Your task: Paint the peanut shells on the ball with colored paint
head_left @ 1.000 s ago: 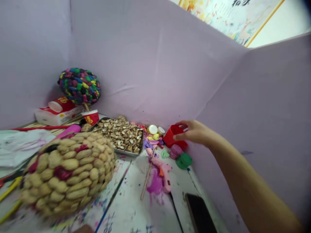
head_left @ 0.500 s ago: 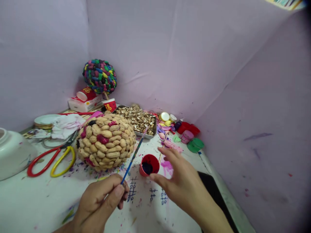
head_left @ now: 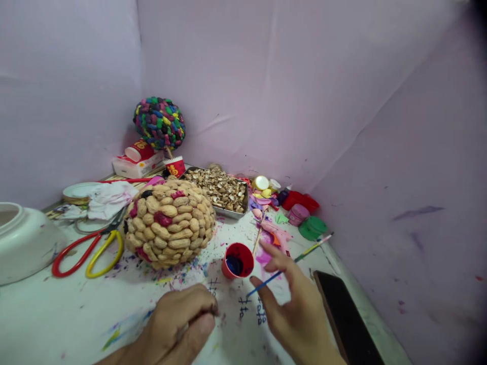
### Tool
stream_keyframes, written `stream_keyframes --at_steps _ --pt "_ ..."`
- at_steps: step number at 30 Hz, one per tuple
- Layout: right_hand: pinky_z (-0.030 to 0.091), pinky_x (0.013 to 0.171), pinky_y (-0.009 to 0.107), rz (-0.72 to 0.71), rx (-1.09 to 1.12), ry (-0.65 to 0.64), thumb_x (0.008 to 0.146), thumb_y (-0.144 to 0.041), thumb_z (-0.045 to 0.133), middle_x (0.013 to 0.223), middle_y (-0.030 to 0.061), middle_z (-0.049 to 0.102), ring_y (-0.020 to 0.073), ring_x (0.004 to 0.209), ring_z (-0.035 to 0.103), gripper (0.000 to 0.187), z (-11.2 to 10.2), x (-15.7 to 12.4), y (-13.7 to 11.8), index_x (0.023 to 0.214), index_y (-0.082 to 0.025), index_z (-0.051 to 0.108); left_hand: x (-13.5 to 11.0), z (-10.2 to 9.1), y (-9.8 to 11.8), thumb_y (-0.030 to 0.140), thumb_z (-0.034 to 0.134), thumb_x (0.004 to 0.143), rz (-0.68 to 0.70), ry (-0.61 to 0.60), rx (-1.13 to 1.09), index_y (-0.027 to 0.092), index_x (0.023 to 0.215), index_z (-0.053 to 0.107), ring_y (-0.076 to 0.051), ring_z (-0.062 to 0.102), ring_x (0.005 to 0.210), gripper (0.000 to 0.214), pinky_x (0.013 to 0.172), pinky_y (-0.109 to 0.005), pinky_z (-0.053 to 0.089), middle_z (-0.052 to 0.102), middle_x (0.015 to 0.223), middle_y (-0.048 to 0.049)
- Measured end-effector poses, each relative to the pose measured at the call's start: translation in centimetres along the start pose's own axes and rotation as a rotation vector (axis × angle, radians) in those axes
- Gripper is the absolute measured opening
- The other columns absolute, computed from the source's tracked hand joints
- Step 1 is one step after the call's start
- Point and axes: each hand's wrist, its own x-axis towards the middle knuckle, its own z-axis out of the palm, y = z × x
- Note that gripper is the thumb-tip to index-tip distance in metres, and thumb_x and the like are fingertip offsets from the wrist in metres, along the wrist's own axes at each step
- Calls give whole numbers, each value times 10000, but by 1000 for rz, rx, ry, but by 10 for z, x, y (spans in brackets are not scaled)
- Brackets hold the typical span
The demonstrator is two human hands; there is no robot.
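R hand [head_left: 294, 304] w/ brush [head_left: 271, 279] nr red cup [head_left: 244, 252], prob. blue paint [head_left: 233, 265] in it.

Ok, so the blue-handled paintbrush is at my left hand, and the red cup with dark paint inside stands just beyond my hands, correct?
Not quite. The blue-handled paintbrush is at your right hand, not your left hand; the head view shows it. The red cup with dark paint inside does stand just beyond your hands.
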Motion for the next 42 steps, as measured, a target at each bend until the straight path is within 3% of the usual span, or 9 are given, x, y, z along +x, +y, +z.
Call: stream_keyframes --at_steps 4,9,14,18,23,28,32,37,42 --pt "470 989 490 388 316 -80 679 -169 691 1311 160 613 308 1252 572 368 16 1 20 897 -260 408 3 18 -26 338 492 912 -238 64 76 232 1133 615 -232 692 861 275 747 -329 565 738 993 -73" --pt "523 619 276 391 501 -206 671 -162 657 833 3 681 173 718 651 339 40 0 18 828 -263 373 17 43 -48 193 514 805 -336 62 86 80 1432 412 -341 525 1275 645 1025 -527 435 571 1378 -227" --pt "531 700 278 299 540 -217 684 -165 642 947 48 703 177 823 668 301 32 -9 2 784 -254 373 24 41 -37 46 535 712 -210 8 44 165 1292 536 -271 540 1243 591 1051 -440 414 610 1324 -143" --pt "525 862 315 217 598 -293 707 -94 603 1210 133 673 207 1073 666 312 25 -17 -11 841 -257 374 14 35 -35 121 602 771 -201 4 71 213 1192 550 -258 602 1113 434 943 -408 480 653 1186 -98" --pt "529 912 361 301 586 -378 688 -54 599 1350 132 613 236 1215 618 350 15 -23 -11 877 -265 393 3 27 -37 229 704 736 -240 -43 139 220 1138 519 -261 619 1048 443 906 -407 495 645 1143 -93" --pt "572 823 289 312 514 -146 850 -107 606 1194 25 719 169 1007 715 263 -7 -20 -3 803 -259 397 6 25 -35 262 667 765 -328 -70 184 233 1078 520 -256 640 979 347 841 -407 517 669 1071 -75" --pt "610 739 283 364 785 98 951 -308 561 1066 19 765 174 865 746 69 -21 -17 1 907 -255 574 6 27 -35 239 689 727 -377 -77 217 246 1037 533 -249 658 922 347 783 -388 531 687 1019 -46" --pt "620 724 311 379 871 207 985 -372 484 966 13 780 181 811 748 246 -27 -16 5 996 -267 706 5 28 -40 222 681 735 -399 -68 189 258 1057 530 -237 659 941 357 805 -382 541 685 1043 -38" --pt "618 599 399 400 806 169 926 -646 393 837 61 777 238 670 736 503 -23 -13 7 974 -254 704 4 28 -40 211 667 743 -389 -63 162 270 1070 537 -244 655 964 357 827 -391 538 691 1057 -41"
